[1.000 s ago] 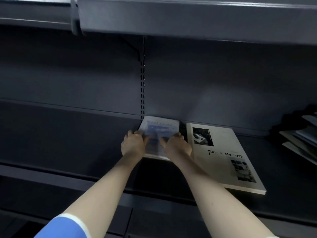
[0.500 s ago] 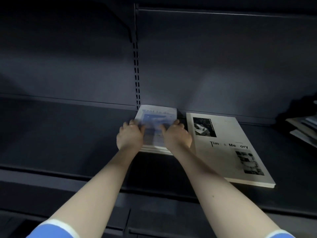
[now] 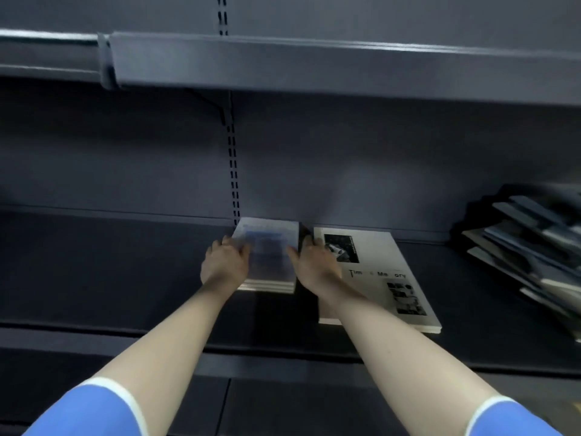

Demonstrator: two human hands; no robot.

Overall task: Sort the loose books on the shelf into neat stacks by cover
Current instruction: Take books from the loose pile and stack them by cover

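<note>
Head camera, looking forward and down into a dark grey metal shelf point(image 3: 94, 278). Two bare forearms in blue short sleeves reach in side by side. Between the hands sits a small stack of thin pale-blue paperback books point(image 3: 267, 256), lying flat at the back of the shelf, close against the rear panel. The left hand point(image 3: 224, 262) presses on the stack's left edge and the right hand point(image 3: 316, 265) on its right edge. The fingers look curled around the sides, thumbs on the top cover, though blur hides the fingertips. Holding both sides at once likely serves to square the edges and keep matching covers aligned.

Just right of the stack, apart from it by a narrow gap, lies a larger white book with black photographs and lettering point(image 3: 383, 278), flat and slightly angled. Far right, a slumped heap of dark and pale loose books point(image 3: 531, 247) appears still unsorted.
</note>
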